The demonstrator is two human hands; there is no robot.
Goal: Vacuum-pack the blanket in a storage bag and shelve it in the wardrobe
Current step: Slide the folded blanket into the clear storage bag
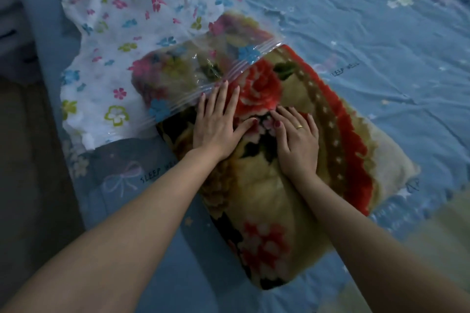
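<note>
On the bed (pixel 356 20), covered by a blue sheet, the folded blanket (pixel 267 185) is laid flat so that it can be slid lengthwise into the storage bag (pixel 122 40). The bag is spread beyond it, mouth toward the person; only the far end of the blanket is seen inside, through the clear plastic, while the greater part remains outside. The zip edge (pixel 229 75) is draped across the blanket. The left hand (pixel 216 127) and right hand (pixel 296 140) are pressed flat on the blanket, fingers extended, gripping nothing, presumably to push it in.
</note>
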